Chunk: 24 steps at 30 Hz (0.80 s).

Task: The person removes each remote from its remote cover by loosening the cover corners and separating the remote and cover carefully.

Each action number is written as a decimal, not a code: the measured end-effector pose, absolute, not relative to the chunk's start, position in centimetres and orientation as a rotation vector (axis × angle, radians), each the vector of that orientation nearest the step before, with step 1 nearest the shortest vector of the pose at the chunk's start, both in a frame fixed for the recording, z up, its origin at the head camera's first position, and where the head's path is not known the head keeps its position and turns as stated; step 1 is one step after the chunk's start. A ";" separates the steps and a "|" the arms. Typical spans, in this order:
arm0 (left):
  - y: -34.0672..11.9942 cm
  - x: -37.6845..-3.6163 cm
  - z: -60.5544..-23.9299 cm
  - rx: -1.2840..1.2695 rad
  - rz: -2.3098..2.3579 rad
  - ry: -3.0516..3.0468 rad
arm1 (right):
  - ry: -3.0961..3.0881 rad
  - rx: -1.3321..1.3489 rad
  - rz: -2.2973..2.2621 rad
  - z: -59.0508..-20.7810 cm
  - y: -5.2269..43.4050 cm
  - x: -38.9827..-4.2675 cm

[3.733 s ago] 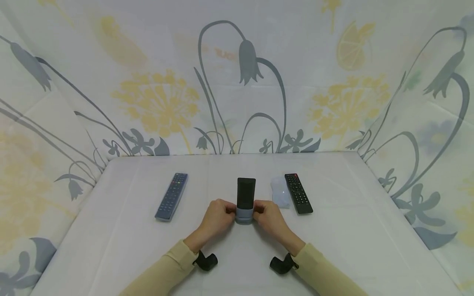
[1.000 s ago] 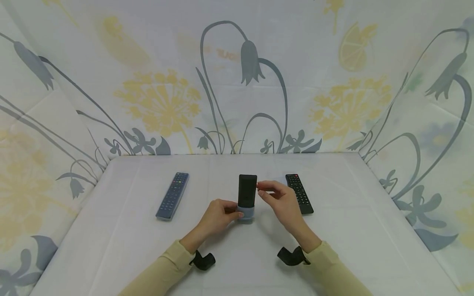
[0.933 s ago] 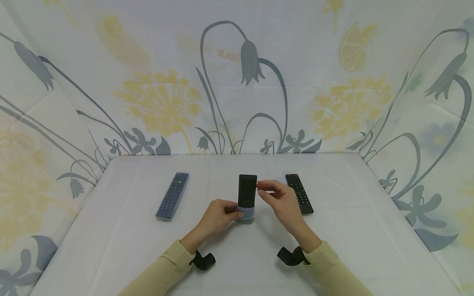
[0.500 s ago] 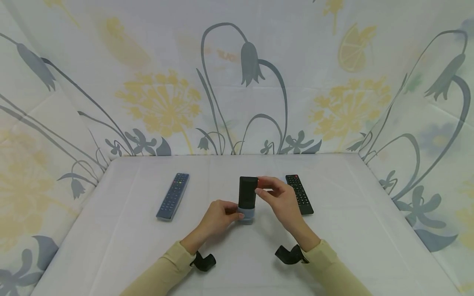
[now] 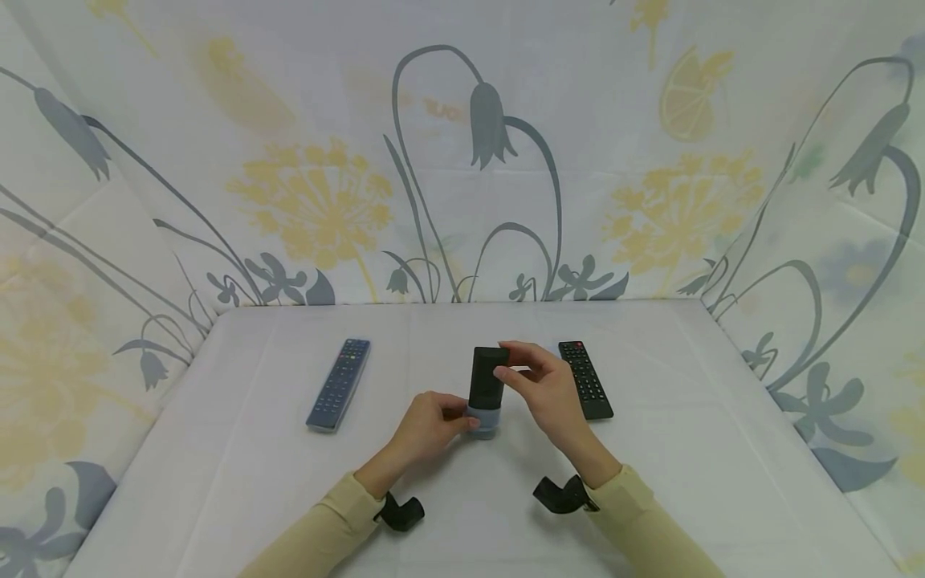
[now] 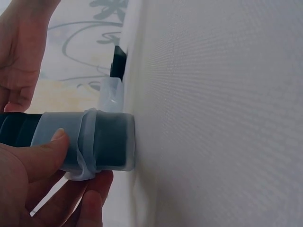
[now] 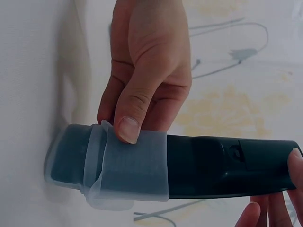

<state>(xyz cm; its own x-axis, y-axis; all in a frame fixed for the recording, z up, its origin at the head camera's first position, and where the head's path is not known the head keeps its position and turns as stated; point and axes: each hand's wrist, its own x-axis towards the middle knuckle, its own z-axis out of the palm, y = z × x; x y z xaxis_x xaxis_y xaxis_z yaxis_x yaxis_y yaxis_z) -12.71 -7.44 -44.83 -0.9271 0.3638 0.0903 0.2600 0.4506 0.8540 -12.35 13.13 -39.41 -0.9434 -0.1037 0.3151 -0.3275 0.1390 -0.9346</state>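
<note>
Hands (image 5: 431, 423) (image 5: 543, 387) hold upright remote (image 5: 486, 377); table (image 5: 217, 449) open around.

Pale yellow long sleeves (image 5: 328, 526) reach both wrists, each carrying a black strapped camera mount (image 5: 401, 512).

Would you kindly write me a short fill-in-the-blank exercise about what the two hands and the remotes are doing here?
1. The left hand grips the end of the black remote covered by a translucent ____.
2. The right hand pinches that remote's ____ end.
3. The number of other remotes lying flat on the table is ____.
4. The grey-blue remote lies on the person's ____ side.

Missing words: sleeve; upper; two; left
</note>
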 end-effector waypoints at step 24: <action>-7.6 -12.7 -44.6 0.566 1.524 2.650 | -2.254 0.431 1.906 -38.8 14.0 -12.0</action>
